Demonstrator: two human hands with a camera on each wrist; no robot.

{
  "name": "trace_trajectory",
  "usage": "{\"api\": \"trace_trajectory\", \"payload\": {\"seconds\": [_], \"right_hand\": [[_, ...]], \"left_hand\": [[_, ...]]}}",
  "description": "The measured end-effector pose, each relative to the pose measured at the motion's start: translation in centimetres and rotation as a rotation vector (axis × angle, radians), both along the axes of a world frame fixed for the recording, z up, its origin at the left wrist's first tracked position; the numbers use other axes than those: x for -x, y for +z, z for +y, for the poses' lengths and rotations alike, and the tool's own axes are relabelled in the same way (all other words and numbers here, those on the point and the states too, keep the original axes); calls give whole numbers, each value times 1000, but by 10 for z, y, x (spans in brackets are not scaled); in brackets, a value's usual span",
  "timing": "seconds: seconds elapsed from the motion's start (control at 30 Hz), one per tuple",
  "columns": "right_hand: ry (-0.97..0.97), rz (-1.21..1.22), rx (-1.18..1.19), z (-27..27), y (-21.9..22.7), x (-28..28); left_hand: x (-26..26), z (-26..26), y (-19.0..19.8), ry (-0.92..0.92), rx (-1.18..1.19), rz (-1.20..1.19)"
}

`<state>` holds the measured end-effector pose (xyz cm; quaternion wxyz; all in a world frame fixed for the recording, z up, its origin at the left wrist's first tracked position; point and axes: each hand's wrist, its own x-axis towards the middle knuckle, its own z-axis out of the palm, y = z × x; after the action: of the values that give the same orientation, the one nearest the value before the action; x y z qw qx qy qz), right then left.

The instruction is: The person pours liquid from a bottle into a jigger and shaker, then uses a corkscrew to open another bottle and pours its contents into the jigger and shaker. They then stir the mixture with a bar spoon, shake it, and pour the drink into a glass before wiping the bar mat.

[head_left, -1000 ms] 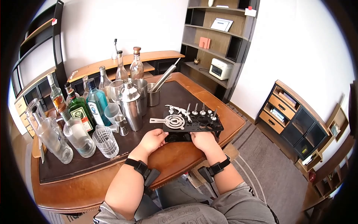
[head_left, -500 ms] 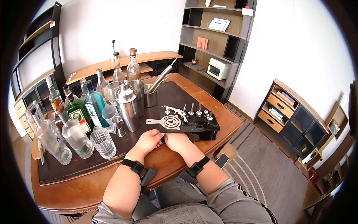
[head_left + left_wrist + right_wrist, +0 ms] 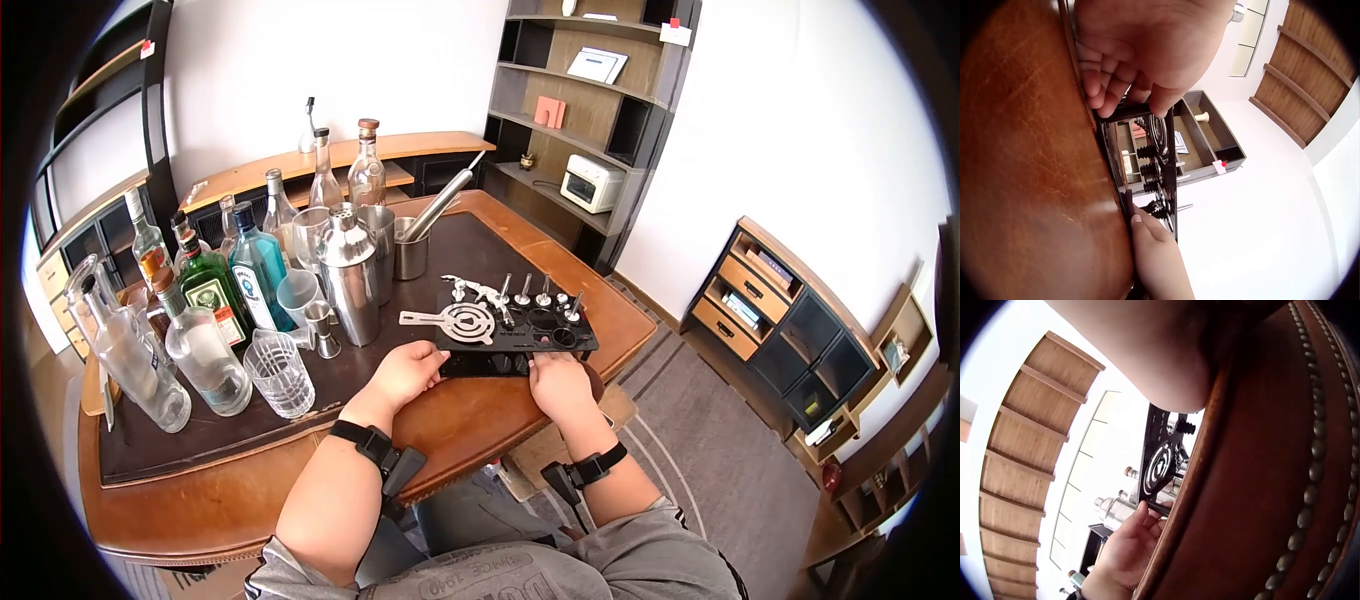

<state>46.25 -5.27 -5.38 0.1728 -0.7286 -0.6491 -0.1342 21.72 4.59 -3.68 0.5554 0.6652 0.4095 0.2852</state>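
Near edge first: the black perforated bar-tool rack is held at its front lower edge by both hands, sitting on the round brown wooden worktop close to the rim facing the person.

Left hand: fingers curled, front-left corner of the rack pinched; in the left wrist view the fingertips are seen tucked against the frame. Right hand: fingers wrapped on the front-right edge, thumb on top as far as can be told; most of it is hidden in its own wrist view.

Handling, judged: rack reads as rigid plastic or acrylic, light in itself, stiff, no flex expected. Load is loose, though. A flat steel coil strainer lies on top with its handle overhanging to the left, and small steel pourers and stoppers stand in holes at the back. Tilt is likely to shed them, so it should be kept level or slid. A two-hand grip at the lower front corners looks right; the top plate edge is thin and probably slick.

Room: worktop rim just behind the hands, rounded drop-off to the right of the rack. Bare wood is available in front and to the right.

Left of the rack, on the dark leather mat: small steel jigger and steel cocktail shaker near, cut-glass mixing glass near the left forearm. A cluster of glass bottles further left, fragile; a leftward slide is tight.

Behind: steel cup with a long steel muddler, well apart.
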Motion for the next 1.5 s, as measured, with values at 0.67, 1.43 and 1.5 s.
{"api": "trace_trajectory", "payload": {"seconds": [0.67,1.43,1.5], "right_hand": [[30,15,157,8,15,23],[60,-122,-63,27,3,-4],[34,-37,-93,35,1,-2]], "left_hand": [[1,1,1,-25,17,37],[1,-1,0,-3,-29,27],[0,0,-1,-3,-24,27]]}}
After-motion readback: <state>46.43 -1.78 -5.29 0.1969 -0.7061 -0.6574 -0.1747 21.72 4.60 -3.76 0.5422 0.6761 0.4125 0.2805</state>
